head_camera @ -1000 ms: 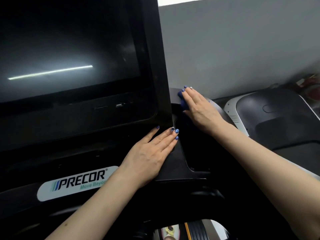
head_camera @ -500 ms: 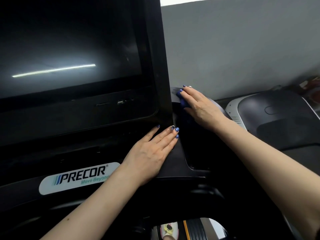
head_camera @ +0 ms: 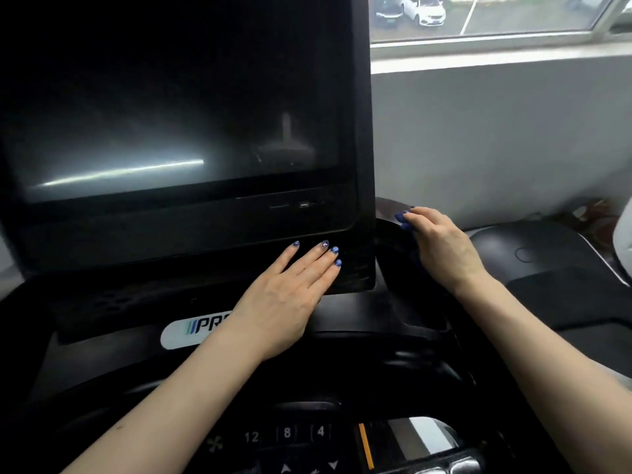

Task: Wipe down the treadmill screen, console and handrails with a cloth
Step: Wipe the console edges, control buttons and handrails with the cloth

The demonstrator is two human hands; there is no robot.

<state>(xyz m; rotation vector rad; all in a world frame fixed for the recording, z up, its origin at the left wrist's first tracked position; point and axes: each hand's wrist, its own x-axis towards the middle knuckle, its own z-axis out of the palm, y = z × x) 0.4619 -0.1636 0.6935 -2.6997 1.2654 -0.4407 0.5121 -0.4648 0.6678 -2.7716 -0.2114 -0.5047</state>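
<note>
The blue cloth (head_camera: 407, 222) lies bunched under the right hand (head_camera: 441, 249), pressed onto the console (head_camera: 393, 313) just right of the screen (head_camera: 171, 131). The left hand (head_camera: 290, 295) rests flat, fingers straight, below the screen. Console wiping looks underway; next comes a nearward sweep.

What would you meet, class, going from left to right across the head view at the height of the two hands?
Logo sticker → left hand → right hand on the blue cloth → neighbouring treadmill.
</note>
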